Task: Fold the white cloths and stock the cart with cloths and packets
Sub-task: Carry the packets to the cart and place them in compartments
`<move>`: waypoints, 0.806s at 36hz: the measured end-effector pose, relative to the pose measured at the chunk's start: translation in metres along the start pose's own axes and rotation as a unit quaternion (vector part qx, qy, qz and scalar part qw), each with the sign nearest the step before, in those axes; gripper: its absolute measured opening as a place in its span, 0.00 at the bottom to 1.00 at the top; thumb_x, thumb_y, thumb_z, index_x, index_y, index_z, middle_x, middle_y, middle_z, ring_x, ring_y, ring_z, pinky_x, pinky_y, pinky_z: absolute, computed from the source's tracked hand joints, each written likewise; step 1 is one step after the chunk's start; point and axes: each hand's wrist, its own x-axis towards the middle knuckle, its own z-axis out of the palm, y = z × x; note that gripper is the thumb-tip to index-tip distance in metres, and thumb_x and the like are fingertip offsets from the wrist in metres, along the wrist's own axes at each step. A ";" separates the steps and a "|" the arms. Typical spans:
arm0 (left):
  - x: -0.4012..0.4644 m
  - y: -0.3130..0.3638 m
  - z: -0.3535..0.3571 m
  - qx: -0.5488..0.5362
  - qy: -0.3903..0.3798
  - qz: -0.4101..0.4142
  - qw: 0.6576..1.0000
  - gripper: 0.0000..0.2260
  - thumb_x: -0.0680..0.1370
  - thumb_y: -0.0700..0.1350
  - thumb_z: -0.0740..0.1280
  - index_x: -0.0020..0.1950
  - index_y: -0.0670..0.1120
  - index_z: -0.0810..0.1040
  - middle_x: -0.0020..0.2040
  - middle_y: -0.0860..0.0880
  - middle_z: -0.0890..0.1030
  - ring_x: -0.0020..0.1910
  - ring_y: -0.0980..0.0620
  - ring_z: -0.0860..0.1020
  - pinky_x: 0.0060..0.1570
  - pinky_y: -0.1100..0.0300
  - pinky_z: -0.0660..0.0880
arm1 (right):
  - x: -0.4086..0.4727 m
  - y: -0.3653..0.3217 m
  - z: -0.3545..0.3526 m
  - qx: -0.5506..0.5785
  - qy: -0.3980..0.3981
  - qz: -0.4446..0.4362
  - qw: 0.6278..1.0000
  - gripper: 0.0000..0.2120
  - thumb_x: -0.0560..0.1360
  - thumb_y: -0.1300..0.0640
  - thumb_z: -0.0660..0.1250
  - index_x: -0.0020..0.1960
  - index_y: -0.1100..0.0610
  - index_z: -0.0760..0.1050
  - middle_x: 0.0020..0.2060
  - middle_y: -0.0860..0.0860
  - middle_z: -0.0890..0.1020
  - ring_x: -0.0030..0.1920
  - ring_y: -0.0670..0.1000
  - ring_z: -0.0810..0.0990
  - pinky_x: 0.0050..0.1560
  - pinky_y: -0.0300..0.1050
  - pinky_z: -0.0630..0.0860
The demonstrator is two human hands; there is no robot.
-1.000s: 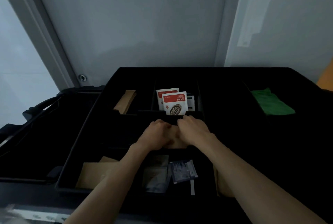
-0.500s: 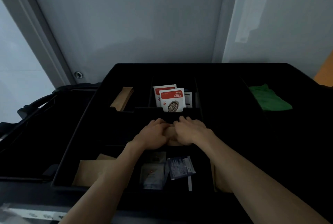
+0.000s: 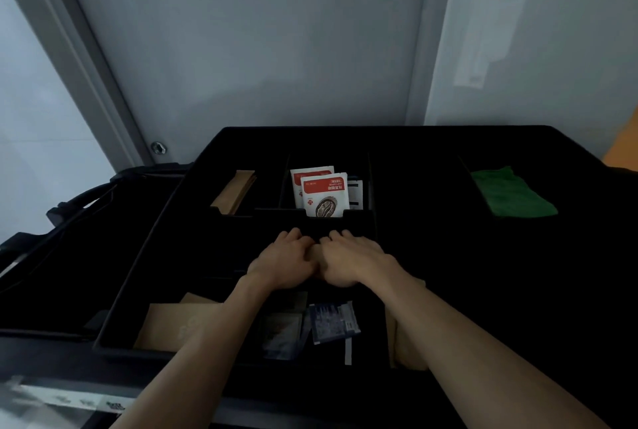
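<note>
My left hand (image 3: pixel 283 258) and my right hand (image 3: pixel 352 261) lie side by side, touching, in the middle compartment of the black cart tray (image 3: pixel 414 142). Their fingers bend down over a tan packet (image 3: pixel 316 254), of which only a sliver shows between them. Just behind the hands, red-and-white coffee packets (image 3: pixel 322 195) stand upright in a back compartment. Brown paper packets (image 3: pixel 236 190) lean in the compartment to their left. A folded green cloth (image 3: pixel 511 195) lies at the back right. No white cloth is in view.
Near me, the front compartments hold brown envelopes (image 3: pixel 172 325), clear and blue sachets (image 3: pixel 331 321) and a tan item (image 3: pixel 409 346) beside my right forearm. A dark bag frame (image 3: pixel 86 194) adjoins the tray's left. A grey wall rises behind.
Both hands have shifted slightly forward together toward the coffee packets, and their fingers have flattened from tight fists. Less of the tan thing shows below them.
</note>
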 end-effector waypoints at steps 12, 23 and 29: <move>-0.007 0.004 0.000 -0.009 0.053 0.020 0.998 0.20 0.78 0.47 0.64 0.71 0.50 0.75 0.65 0.48 0.76 0.67 0.50 0.70 0.65 0.58 0.67 | -0.004 -0.002 -0.001 0.022 -0.001 -0.002 1.000 0.23 0.80 0.55 0.60 0.73 0.62 0.65 0.68 0.60 0.69 0.69 0.63 0.67 0.63 0.55 0.71; -0.016 0.015 -0.004 0.044 0.043 -0.030 0.998 0.22 0.79 0.50 0.62 0.74 0.53 0.71 0.66 0.51 0.75 0.68 0.51 0.69 0.64 0.52 0.71 | -0.004 -0.002 0.003 0.015 0.009 -0.017 1.000 0.22 0.78 0.57 0.60 0.70 0.62 0.68 0.68 0.60 0.70 0.70 0.62 0.64 0.62 0.53 0.70; -0.034 0.026 -0.006 0.010 0.097 -0.087 0.991 0.27 0.80 0.46 0.64 0.79 0.44 0.63 0.73 0.45 0.71 0.74 0.48 0.64 0.70 0.53 0.65 | -0.008 -0.001 0.002 -0.011 0.055 -0.023 0.998 0.24 0.78 0.51 0.61 0.70 0.62 0.68 0.66 0.60 0.72 0.67 0.61 0.69 0.58 0.53 0.71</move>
